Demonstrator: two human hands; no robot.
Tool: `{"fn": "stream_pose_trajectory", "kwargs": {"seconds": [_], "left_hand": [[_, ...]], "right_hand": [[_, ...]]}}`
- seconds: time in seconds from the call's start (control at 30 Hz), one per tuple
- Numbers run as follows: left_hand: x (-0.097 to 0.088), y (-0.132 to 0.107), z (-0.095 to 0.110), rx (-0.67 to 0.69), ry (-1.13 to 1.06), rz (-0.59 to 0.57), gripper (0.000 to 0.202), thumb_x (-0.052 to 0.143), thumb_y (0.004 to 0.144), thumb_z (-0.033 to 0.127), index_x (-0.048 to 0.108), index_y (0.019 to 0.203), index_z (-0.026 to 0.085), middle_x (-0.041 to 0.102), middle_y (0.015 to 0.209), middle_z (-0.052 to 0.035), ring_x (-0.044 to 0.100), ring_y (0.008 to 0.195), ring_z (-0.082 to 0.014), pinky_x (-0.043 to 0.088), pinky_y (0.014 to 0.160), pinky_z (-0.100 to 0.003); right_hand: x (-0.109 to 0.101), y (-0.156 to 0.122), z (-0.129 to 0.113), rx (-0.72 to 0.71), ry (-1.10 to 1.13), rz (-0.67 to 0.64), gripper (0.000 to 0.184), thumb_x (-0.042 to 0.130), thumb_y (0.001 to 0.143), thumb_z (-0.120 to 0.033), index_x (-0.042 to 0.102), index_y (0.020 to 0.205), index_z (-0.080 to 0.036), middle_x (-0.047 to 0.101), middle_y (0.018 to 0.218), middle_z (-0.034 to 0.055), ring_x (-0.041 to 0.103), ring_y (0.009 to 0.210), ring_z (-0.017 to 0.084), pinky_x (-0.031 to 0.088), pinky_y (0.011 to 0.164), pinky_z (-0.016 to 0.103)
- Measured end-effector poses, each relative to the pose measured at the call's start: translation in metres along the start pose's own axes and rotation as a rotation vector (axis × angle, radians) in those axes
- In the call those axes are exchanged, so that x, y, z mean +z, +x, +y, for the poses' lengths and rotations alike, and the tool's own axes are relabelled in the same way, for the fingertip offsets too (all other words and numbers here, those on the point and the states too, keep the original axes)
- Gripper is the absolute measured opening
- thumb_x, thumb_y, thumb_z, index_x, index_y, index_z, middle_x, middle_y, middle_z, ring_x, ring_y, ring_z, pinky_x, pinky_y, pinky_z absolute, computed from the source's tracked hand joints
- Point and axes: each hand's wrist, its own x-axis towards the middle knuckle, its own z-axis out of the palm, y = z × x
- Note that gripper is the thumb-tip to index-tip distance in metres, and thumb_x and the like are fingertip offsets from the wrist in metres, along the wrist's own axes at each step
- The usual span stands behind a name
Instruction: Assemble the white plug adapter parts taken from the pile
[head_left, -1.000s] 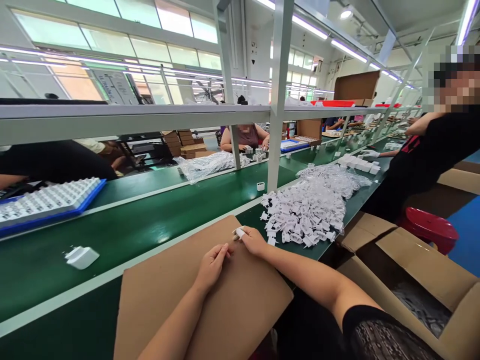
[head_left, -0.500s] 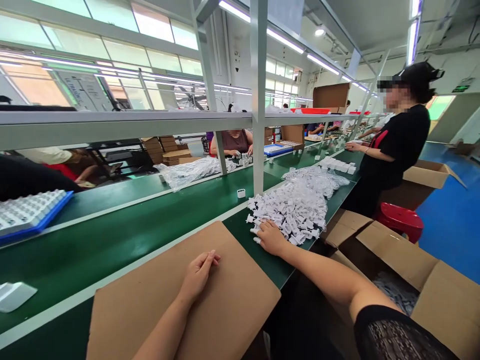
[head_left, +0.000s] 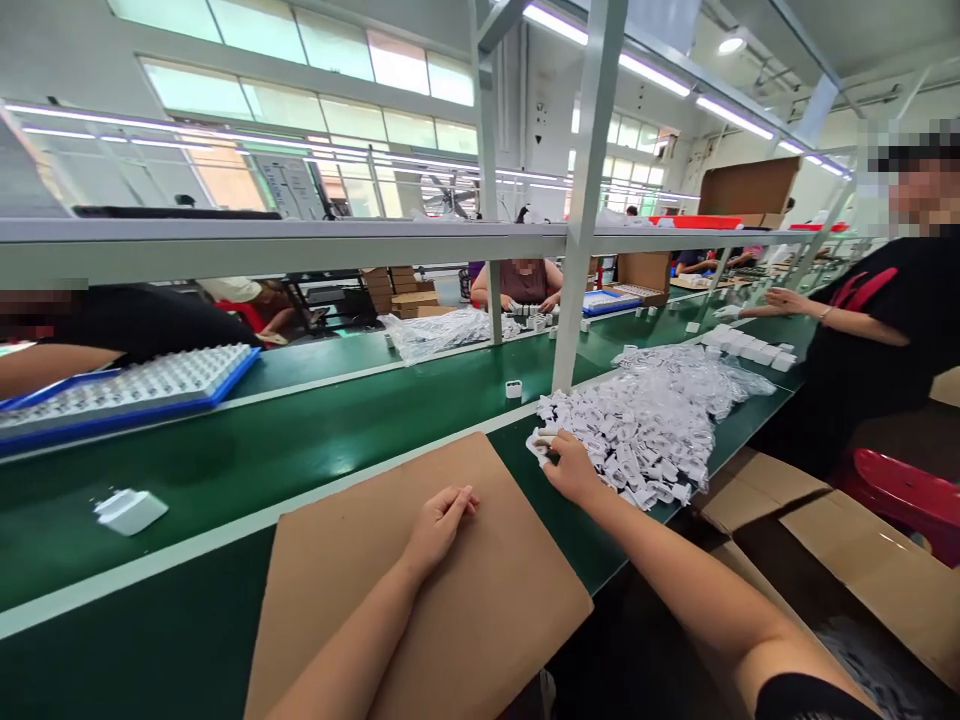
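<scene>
Right hand [head_left: 576,470]: right of centre in the head view, fingers bent narrow at a white plastic plug casing [head_left: 535,446]; cannot tell whether the grip is firm.
Plug casing: at the left edge of the casing pile [head_left: 637,440].
Handling: probably best pinched singly by its body, lest neighbours drag along.
Left hand [head_left: 441,525]: half-curled above the cardboard sheet [head_left: 405,620], lower centre; its contents cannot be told.
Clear plastic bag [head_left: 739,385]: over the pile's far end; loose film might snag fingers.
Post [head_left: 576,290]: rises just behind the pile, likely limiting reach there.
White adapter [head_left: 131,511]: lower left, on the green belt [head_left: 247,460].
Open carton [head_left: 855,530]: lower right.
</scene>
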Motion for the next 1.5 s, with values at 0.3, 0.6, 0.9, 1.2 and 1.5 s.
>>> {"fn": "stream_pose_trajectory", "kwargs": {"seconds": [0.3, 0.6, 0.9, 1.2, 1.5], "left_hand": [[-0.007, 0.004, -0.016, -0.006, -0.024, 0.488, 0.052, 0.051, 0.090, 0.067, 0.068, 0.075, 0.021, 0.073, 0.098, -0.0106, 0.067, 0.100, -0.0275, 0.051, 0.097, -0.041], [-0.009, 0.005, -0.025, -0.134, -0.138, 0.528, 0.054, 0.057, 0.085, 0.070, 0.069, 0.079, 0.018, 0.074, 0.097, -0.0094, 0.067, 0.101, -0.0262, 0.050, 0.100, -0.040], [-0.023, 0.049, -0.017, -0.229, 0.043, 0.558, 0.048, 0.060, 0.085, 0.062, 0.069, 0.098, 0.017, 0.072, 0.093, -0.0080, 0.066, 0.084, -0.0223, 0.053, 0.079, -0.036], [-0.016, 0.214, -0.028, -0.091, 0.253, 0.408, 0.049, 0.082, 0.067, 0.018, 0.071, 0.114, 0.014, 0.066, 0.132, -0.0176, 0.055, 0.129, -0.0340, 0.039, 0.116, -0.048], [-0.006, 0.226, -0.022, -0.085, 0.341, 0.278, 0.027, 0.079, 0.073, 0.020, 0.076, 0.099, 0.016, 0.075, 0.101, -0.0109, 0.067, 0.091, -0.0258, 0.052, 0.090, -0.038]], "right_hand": [[0.059, 0.010, -0.086, -0.262, 0.097, -0.320, 0.018, 0.067, 0.083, -0.010, 0.072, 0.098, -0.016, 0.068, 0.102, 0.0094, 0.064, 0.100, 0.024, 0.051, 0.091, 0.036], [0.085, 0.002, -0.085, -0.184, 0.208, -0.347, 0.023, 0.067, 0.087, -0.010, 0.062, 0.108, -0.019, 0.071, 0.103, 0.0062, 0.067, 0.091, 0.020, 0.049, 0.077, 0.028], [0.067, 0.003, -0.080, -0.240, 0.168, -0.392, 0.019, 0.056, 0.092, -0.006, 0.061, 0.104, -0.019, 0.069, 0.102, 0.0096, 0.063, 0.092, 0.024, 0.044, 0.075, 0.032], [0.074, 0.001, -0.082, -0.337, -0.001, -0.491, 0.017, 0.060, 0.091, -0.006, 0.068, 0.097, -0.020, 0.062, 0.102, 0.0111, 0.053, 0.093, 0.025, 0.044, 0.071, 0.033], [0.077, 0.009, -0.068, -0.044, 0.478, -0.258, 0.023, 0.063, 0.090, -0.018, 0.073, 0.110, -0.022, 0.066, 0.101, 0.0075, 0.062, 0.094, 0.021, 0.052, 0.082, 0.033]]}}
